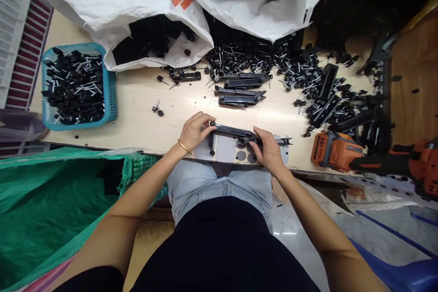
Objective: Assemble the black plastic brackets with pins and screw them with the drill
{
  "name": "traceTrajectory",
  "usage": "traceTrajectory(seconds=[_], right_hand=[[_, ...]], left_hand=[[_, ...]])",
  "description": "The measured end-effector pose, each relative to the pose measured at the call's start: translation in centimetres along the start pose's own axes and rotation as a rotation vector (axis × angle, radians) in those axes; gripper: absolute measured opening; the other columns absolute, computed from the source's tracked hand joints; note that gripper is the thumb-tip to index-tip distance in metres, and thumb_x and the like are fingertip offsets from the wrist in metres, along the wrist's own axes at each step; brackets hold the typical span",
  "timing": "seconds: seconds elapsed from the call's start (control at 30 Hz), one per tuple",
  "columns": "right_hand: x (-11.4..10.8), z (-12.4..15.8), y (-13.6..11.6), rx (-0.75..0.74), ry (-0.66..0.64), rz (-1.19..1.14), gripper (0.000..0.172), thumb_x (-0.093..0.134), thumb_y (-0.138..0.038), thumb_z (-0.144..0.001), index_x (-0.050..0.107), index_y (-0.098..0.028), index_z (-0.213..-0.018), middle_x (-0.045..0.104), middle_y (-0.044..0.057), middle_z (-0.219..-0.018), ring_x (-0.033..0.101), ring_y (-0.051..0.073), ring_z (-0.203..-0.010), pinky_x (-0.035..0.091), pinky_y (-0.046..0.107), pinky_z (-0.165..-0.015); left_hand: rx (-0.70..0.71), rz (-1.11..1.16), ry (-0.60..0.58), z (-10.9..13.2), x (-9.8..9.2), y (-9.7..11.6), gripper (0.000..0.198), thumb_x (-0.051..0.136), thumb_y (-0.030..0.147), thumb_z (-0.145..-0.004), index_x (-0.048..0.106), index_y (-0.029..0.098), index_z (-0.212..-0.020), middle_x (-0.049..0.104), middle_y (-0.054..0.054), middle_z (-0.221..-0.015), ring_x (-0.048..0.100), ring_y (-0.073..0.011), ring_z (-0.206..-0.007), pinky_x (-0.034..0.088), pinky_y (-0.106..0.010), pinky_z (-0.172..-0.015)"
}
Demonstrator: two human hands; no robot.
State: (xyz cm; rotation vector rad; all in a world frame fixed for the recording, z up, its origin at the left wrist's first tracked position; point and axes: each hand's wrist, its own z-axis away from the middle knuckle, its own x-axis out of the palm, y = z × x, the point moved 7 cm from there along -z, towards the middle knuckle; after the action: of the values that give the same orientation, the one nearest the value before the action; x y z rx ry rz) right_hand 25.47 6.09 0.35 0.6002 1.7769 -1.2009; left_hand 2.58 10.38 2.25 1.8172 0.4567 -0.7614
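A black jointed plastic arm (234, 130) lies level across the front of the workbench, over a metal plate (225, 147) with round holes. At its left end, my left hand (196, 130) pinches a black knob between thumb and fingers. Farther right, my right hand (268, 149) grips the arm near its middle joint, thumb below and fingers above. A short black link (211, 143) hangs down from the left end towards the bench edge. Beyond my hands, several similar black arms (241, 99) lie stacked side by side.
At the left stands a blue basket (111, 96) full of black-headed screws. Loose knob screws (236, 54) are heaped along the back, below white sacks (150, 0). An orange cordless drill (333, 151) lies at the right edge. A green sack (51, 191) hangs at the lower left.
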Motion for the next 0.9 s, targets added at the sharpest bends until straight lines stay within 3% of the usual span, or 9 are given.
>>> traceTrajectory(seconds=[0.1,0.2,0.27,0.37,0.43,0.5,0.6,0.7,0.9], right_hand=[[1.1,1.1,0.3,-0.063,-0.047,0.077,0.045,0.046,-0.026,-0.092,0.043,-0.021,-0.137,0.062,0.013,-0.114,0.056,0.026,-0.102,0.045,0.044,-0.089],[1.6,1.7,0.9,-0.051,-0.046,0.134,0.045,0.041,-0.017,-0.092,0.045,-0.023,-0.136,0.062,0.012,-0.107,0.056,0.024,-0.096,0.043,0.044,-0.088],[1.1,1.5,0.5,-0.068,-0.019,0.113,0.048,0.043,-0.018,-0.091,0.042,-0.023,-0.138,0.059,0.013,-0.109,0.054,0.025,-0.098,0.043,0.044,-0.087],[-0.4,-0.3,-1.3,-0.074,0.102,0.083,0.057,0.049,-0.024,-0.088,0.035,-0.023,-0.143,0.051,0.015,-0.118,0.050,0.029,-0.108,0.043,0.047,-0.089],[-0.5,-2.4,-3.4,-0.098,0.130,0.068,0.062,0.049,-0.024,-0.087,0.030,-0.024,-0.146,0.046,0.016,-0.127,0.046,0.031,-0.116,0.041,0.048,-0.094],[1.0,-4.4,-5.7,-0.186,0.013,0.068,0.062,0.045,-0.020,-0.088,0.029,-0.024,-0.148,0.046,0.015,-0.131,0.045,0.030,-0.119,0.040,0.046,-0.096],[4.2,-5.9,-7.2,-0.260,-0.200,0.115,0.061,0.036,-0.012,-0.088,0.030,-0.023,-0.148,0.055,0.013,-0.121,0.052,0.026,-0.106,0.044,0.041,-0.089],[5.5,-5.8,-6.5,-0.237,-0.218,0.164,0.063,0.033,-0.007,-0.087,0.031,-0.023,-0.148,0.056,0.014,-0.118,0.053,0.025,-0.100,0.045,0.040,-0.085],[6.0,-5.3,-6.1,-0.279,-0.246,0.285,0.062,0.035,-0.008,-0.088,0.034,-0.023,-0.148,0.054,0.016,-0.114,0.051,0.027,-0.095,0.043,0.041,-0.081]], left_hand=[[-0.055,0.024,-0.004,0.3,0.3,-0.4,0.015,0.063,0.026,-0.086,0.062,0.019,-0.099,0.059,-0.001,-0.081,0.059,-0.0132,-0.073,0.049,-0.025,-0.071],[-0.229,-0.026,-0.021,2.0,0.9,-0.9,0.044,0.068,0.029,-0.081,0.053,0.018,-0.121,0.060,0.000,-0.079,0.060,-0.0147,-0.070,0.050,-0.027,-0.069],[-0.367,-0.084,-0.117,3.6,2.0,-1.0,0.064,0.072,0.035,-0.077,0.044,0.016,-0.132,0.062,0.001,-0.075,0.061,-0.0173,-0.066,0.050,-0.028,-0.064],[-0.452,-0.177,-0.256,5.4,3.6,-0.3,0.072,0.069,0.036,-0.079,0.037,0.015,-0.139,0.069,-0.006,-0.089,0.068,-0.0242,-0.078,0.051,-0.030,-0.065],[-0.464,-0.230,-0.267,5.7,4.0,0.1,0.069,0.064,0.035,-0.083,0.034,0.015,-0.142,0.069,-0.012,-0.105,0.069,-0.0271,-0.088,0.051,-0.032,-0.068],[-0.486,-0.268,-0.269,5.7,3.9,0.2,0.067,0.060,0.034,-0.086,0.033,0.015,-0.144,0.070,-0.013,-0.107,0.070,-0.0272,-0.088,0.051,-0.032,-0.068],[-0.526,-0.290,-0.336,5.5,3.9,0.0,0.066,0.056,0.035,-0.088,0.031,0.015,-0.146,0.073,-0.010,-0.090,0.071,-0.0260,-0.080,0.051,-0.031,-0.067],[-0.577,-0.288,-0.383,5.6,4.3,-0.1,0.064,0.051,0.035,-0.091,0.029,0.013,-0.146,0.072,-0.010,-0.081,0.071,-0.0273,-0.078,0.051,-0.033,-0.069],[-0.648,-0.223,-0.320,4.9,4.9,-0.1,0.066,0.050,0.029,-0.089,0.027,0.004,-0.146,0.072,-0.014,-0.079,0.070,-0.0283,-0.072,0.051,-0.035,-0.069]])
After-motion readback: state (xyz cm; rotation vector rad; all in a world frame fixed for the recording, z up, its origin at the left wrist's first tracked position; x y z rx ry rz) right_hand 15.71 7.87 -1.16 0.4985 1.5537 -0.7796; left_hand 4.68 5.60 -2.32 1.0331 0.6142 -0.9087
